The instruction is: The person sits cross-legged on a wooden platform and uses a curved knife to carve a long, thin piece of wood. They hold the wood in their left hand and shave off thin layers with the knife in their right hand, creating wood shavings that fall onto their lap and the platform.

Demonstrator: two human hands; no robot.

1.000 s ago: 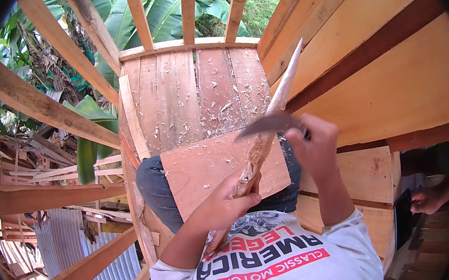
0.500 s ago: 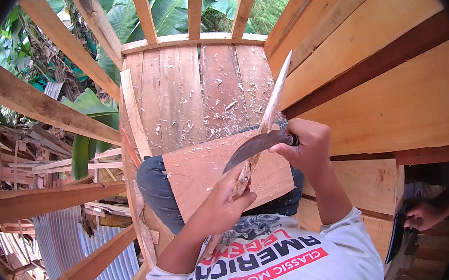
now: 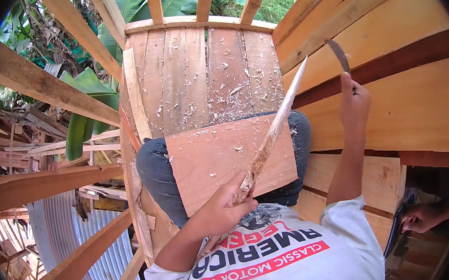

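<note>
My left hand (image 3: 228,204) is closed round the lower, bark-covered part of a wooden stick (image 3: 275,134). The stick slants up and to the right over my lap, its far end pale, peeled and tapered to a point. Off to the right, my right hand (image 3: 354,102) is raised and grips a knife (image 3: 339,56) with a curved dark blade, which points up and stands apart from the stick. The knife's handle is mostly hidden in my fist. Across my legs lies a flat wooden board (image 3: 227,161) with a few shavings on it.
Pale wood shavings (image 3: 235,90) litter the plank floor (image 3: 175,85) ahead. Plank walling (image 3: 390,106) rises close on the right; wooden bars (image 3: 39,91) stand on the left. At lower right another person's hand (image 3: 420,218) holds a dark flat object.
My right hand has lifted the knife off the stick and swung it up and to the right. The left hand keeps its hold on the stick.
</note>
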